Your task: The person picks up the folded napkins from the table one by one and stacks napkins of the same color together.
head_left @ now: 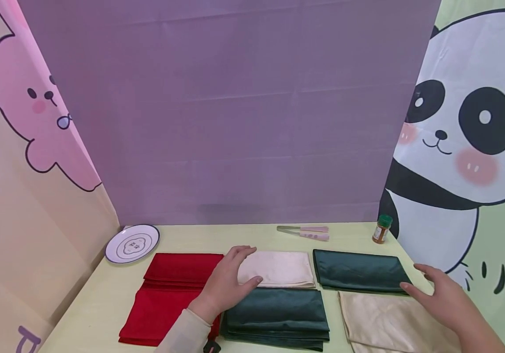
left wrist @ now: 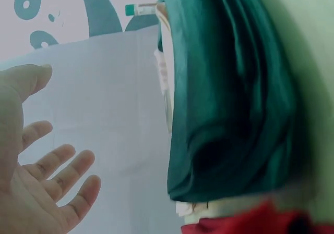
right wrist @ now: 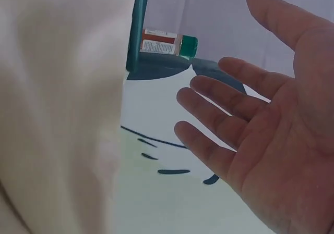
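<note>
My left hand (head_left: 230,282) hovers with spread fingers over the gap between the red folded cloths and the middle stacks, holding nothing. Red cloths (head_left: 168,306) lie in two overlapping folded pieces at left. Just right of that hand are a white folded cloth (head_left: 278,268) and, nearer, a dark green folded cloth (head_left: 278,314), whose rolled layers fill the left wrist view. My right hand (head_left: 448,299) is held palm inward with fingers apart above the right side of a cream folded cloth (head_left: 380,318), holding nothing. Behind the cream cloth lies another dark green cloth (head_left: 360,271).
A white plate (head_left: 132,243) with a dark rim sits at the back left corner. Pink-handled tongs (head_left: 307,233) lie at the back centre. A small green-capped spice jar (head_left: 382,229) stands at the back right. Printed fabric walls (head_left: 243,122) enclose the pale table (head_left: 84,309).
</note>
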`<state>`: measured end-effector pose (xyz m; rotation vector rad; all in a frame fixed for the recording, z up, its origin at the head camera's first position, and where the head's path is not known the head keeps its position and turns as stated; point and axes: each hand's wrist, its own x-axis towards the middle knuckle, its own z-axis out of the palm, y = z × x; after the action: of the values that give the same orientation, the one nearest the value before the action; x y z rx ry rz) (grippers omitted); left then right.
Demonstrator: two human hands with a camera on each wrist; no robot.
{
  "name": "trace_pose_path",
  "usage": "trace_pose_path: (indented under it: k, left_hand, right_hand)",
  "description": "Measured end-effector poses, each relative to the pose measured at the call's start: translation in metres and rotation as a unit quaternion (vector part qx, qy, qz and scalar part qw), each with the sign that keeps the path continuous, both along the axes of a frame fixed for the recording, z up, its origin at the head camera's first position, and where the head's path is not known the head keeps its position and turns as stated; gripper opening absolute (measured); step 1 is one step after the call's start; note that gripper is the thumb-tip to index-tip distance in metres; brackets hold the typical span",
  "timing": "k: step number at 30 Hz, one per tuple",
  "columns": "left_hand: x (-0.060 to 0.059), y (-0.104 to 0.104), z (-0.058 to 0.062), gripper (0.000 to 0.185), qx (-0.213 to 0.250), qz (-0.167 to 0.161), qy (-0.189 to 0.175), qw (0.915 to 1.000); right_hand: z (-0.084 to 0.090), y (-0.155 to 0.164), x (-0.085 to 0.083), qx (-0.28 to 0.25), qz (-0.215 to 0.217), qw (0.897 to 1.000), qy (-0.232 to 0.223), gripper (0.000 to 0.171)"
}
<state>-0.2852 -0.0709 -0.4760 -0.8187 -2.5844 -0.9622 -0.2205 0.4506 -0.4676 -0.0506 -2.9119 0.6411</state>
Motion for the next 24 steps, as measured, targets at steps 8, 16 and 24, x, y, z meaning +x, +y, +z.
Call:
trace_pose_path:
  k: [8, 16, 24]
  left_hand:
    - [0.003, 0.017, -0.002, 0.082, -0.006, -0.016, -0.007, 0.9998]
    - [0.007, 0.036, -0.008, 0.073, 0.001, -0.052, -0.026, 0.9983]
    - [0.009, 0.049, -0.022, 0.066, 0.004, -0.078, -0.074, 0.9942]
  right_hand:
    - [-0.005, 0.010, 0.001, -0.003, -0.004, 1.000, -0.009, 0.086]
    - [-0.012, 0.018, 0.006, -0.005, -0.001, 1.000, -0.028, 0.084]
    - [-0.020, 0.028, 0.008, -0.012, 0.005, 0.999, -0.046, 0.081]
